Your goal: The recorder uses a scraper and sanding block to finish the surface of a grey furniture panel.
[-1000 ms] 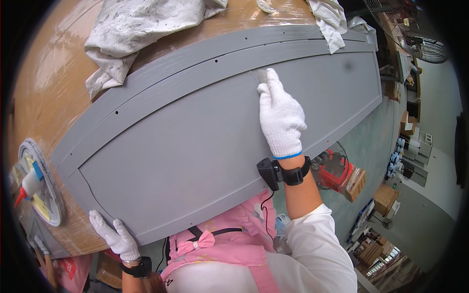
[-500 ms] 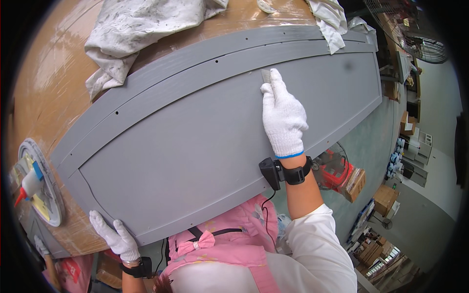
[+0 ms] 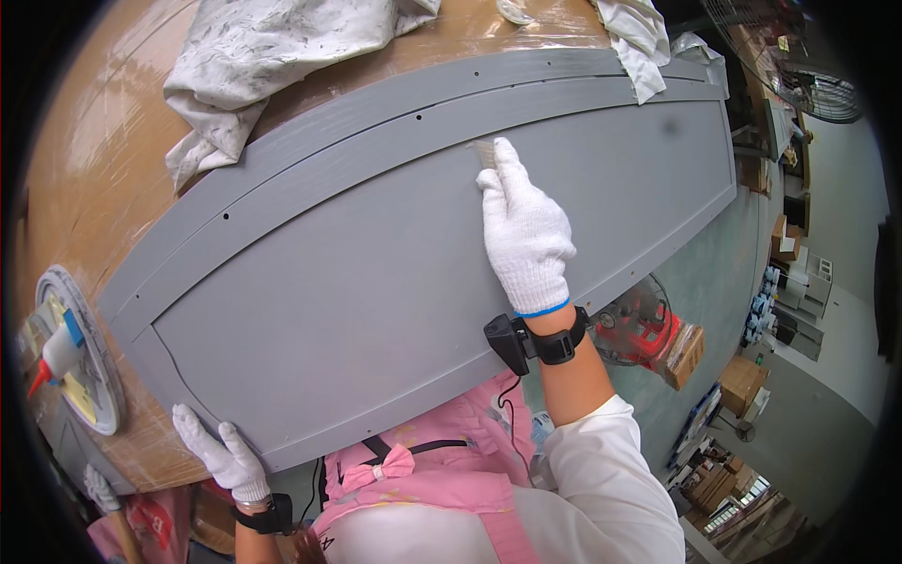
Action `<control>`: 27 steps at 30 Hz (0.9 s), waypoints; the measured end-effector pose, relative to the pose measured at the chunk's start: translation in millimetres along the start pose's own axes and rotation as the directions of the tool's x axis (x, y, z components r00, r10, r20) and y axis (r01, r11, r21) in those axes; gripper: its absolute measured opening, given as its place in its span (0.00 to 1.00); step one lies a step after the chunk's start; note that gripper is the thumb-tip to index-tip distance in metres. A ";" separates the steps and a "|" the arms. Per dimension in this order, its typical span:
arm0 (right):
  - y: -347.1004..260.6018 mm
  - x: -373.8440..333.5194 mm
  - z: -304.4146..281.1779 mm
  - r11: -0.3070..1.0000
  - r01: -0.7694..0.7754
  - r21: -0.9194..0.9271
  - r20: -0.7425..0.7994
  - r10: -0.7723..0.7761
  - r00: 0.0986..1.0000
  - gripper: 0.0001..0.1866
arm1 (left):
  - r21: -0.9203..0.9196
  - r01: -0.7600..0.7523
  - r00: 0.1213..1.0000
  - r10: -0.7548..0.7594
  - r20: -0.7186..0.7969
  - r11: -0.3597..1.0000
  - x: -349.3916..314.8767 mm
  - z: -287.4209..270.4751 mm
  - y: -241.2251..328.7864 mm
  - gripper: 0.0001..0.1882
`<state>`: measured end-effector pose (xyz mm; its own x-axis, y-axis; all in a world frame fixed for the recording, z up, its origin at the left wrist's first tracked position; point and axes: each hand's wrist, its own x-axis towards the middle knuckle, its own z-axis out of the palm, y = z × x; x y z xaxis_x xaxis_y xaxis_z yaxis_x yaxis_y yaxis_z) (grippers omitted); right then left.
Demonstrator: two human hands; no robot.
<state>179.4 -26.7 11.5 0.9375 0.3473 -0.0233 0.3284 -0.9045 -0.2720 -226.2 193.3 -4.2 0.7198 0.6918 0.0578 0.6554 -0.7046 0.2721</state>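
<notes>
Grey panel (image 3: pixel 357 291) before me, thin blade (image 3: pixel 485 153) just beside its curved far rail (image 3: pixel 376 141)
The panel's long axis slants from near left to far right; my right hand (image 3: pixel 527 235), pinched on the blade, is the nearer to that rail, while my left hand (image 3: pixel 222 457), fingers spread, rests at the near left corner, my two hands well apart
</notes>
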 end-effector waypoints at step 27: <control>-2.2 -2.7 6.5 0.998 0.066 -0.022 -0.045 -0.067 0.997 0.24 | 0.007 0.021 1.000 -0.021 0.014 1.000 0.6 -1.5 2.6 0.29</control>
<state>175.3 -24.0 5.9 0.9178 0.3953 0.0381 0.3916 -0.8851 -0.2513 -224.4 192.2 -2.0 0.7090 0.7042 0.0391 0.6718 -0.6912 0.2663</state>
